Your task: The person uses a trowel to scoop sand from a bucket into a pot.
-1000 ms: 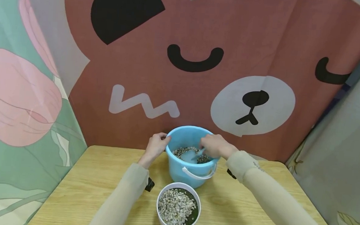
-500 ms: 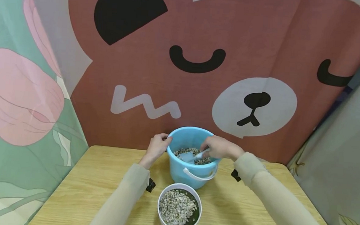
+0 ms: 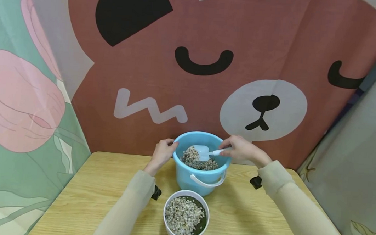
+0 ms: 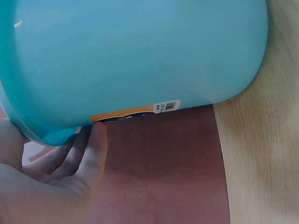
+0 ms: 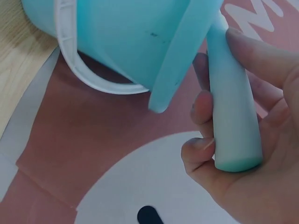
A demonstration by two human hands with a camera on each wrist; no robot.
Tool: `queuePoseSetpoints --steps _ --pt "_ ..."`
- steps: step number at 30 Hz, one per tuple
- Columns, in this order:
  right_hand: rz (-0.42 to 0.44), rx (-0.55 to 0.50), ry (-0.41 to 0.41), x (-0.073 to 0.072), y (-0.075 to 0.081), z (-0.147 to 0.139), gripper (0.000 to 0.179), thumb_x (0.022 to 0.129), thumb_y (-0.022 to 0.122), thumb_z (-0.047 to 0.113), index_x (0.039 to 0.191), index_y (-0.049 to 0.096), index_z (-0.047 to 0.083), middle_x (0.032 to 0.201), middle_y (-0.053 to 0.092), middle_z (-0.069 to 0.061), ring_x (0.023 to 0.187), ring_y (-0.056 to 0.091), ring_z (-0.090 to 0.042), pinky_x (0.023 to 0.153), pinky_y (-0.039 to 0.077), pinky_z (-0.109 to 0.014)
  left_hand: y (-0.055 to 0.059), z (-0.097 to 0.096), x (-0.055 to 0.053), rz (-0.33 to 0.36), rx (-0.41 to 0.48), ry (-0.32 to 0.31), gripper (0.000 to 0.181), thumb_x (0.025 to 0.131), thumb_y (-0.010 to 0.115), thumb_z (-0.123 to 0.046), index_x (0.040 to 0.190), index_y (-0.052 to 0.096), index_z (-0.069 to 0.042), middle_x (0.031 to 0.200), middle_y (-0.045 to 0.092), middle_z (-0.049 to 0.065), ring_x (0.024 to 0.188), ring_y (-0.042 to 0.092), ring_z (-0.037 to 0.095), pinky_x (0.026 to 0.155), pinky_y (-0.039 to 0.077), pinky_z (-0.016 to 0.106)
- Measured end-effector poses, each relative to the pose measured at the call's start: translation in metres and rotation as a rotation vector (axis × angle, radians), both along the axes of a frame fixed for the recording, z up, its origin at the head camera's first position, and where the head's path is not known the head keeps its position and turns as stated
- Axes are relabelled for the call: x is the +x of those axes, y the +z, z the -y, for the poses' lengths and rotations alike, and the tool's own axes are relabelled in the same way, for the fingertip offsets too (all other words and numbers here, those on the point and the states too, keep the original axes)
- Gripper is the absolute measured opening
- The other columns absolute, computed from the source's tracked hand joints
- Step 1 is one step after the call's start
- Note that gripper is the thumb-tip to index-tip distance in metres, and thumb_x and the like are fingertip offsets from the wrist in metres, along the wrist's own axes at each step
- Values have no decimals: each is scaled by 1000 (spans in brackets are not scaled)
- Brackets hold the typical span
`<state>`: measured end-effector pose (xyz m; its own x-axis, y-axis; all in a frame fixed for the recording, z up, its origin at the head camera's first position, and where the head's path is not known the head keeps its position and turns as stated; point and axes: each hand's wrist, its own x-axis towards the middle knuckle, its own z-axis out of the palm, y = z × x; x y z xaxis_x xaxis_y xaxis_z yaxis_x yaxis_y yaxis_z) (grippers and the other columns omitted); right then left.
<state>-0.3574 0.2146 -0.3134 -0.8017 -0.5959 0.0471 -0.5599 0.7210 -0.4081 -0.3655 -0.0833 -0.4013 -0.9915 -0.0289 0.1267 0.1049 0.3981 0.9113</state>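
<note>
A light-blue bucket (image 3: 184,179) stands on the table with small mixed gravel (image 3: 208,164) inside. My left hand (image 3: 162,153) holds its left rim, the thumb at the lip and fingers against the outer wall (image 4: 140,60). In my right hand (image 3: 242,148) is a small shovel with a pale blue blade (image 3: 202,152) and a whitish handle (image 5: 233,102), the fingers curled round the handle. The blade is inside the bucket's mouth, pointing left, with gravel at its tip. Nearer me stands a white pot (image 3: 173,234) holding pale gravel (image 3: 182,216) over a dark green surface.
The bucket's white carrying handle (image 3: 203,184) hangs down at its front right. Behind the wooden table (image 3: 108,184) hangs a brown bear-print cloth (image 3: 136,136), close to the bucket. More printed cloth (image 3: 358,158) closes in the right side.
My right hand has moved up and to the right, out of the bucket's mouth. The shovel blade has risen from the gravel and turned to point left. My left hand stays at the rim.
</note>
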Motion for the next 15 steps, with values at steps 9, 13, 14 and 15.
queuePoseSetpoints --steps 9,13,14,15 --pt "-43 -87 -80 5 -10 -12 13 91 71 17 102 75 12 84 68 6 67 55 -15 61 46 -33 1 2 4 4 -10 3 38 99 57 -31 124 64 -4 102 69 11 81 66 18 70 57 37" --pt "-39 -108 -98 7 -11 -15 12 91 71 16 102 75 12 84 69 4 64 55 -16 60 46 -33 3 2 5 14 -19 -16 41 99 56 -35 126 64 -5 104 69 10 83 66 19 71 57 35" --pt "-45 -111 -98 8 -11 -15 13 91 71 16 101 75 12 84 69 4 65 55 -16 60 46 -33 4 3 5 21 -21 -28 43 99 56 -37 127 63 -5 106 68 11 85 66 20 73 57 36" --pt "-52 -111 -97 8 -10 -16 13 91 71 16 102 75 11 85 69 4 65 56 -15 61 47 -33 5 4 6 25 -31 -37 47 99 55 -40 128 61 -4 108 68 11 88 65 20 76 56 38"
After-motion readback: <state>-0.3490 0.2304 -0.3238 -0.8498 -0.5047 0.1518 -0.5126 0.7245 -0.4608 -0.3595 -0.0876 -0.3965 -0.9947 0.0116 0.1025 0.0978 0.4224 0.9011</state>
